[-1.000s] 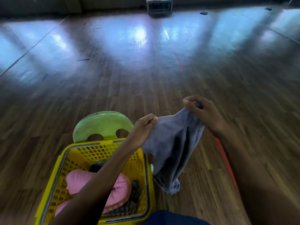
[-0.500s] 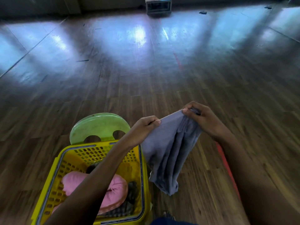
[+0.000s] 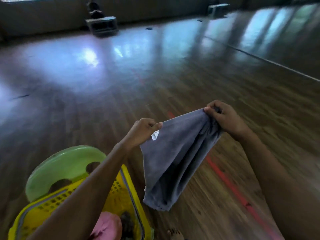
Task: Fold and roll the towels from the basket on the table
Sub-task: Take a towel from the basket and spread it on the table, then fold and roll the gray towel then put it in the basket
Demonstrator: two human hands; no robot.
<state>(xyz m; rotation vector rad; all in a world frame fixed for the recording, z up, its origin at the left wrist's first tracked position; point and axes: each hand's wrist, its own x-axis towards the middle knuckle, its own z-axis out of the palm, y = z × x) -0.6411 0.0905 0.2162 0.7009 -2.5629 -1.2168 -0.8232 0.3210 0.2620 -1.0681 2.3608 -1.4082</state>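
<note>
Towel [image 3: 174, 153] apparently tauter, wider than before

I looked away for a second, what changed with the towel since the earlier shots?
The left hand and right hand drew a little apart, stretching the grey towel straighter along its top edge; a white tag now shows. Both still pinch it, and the yellow basket stays below the left arm.
</note>
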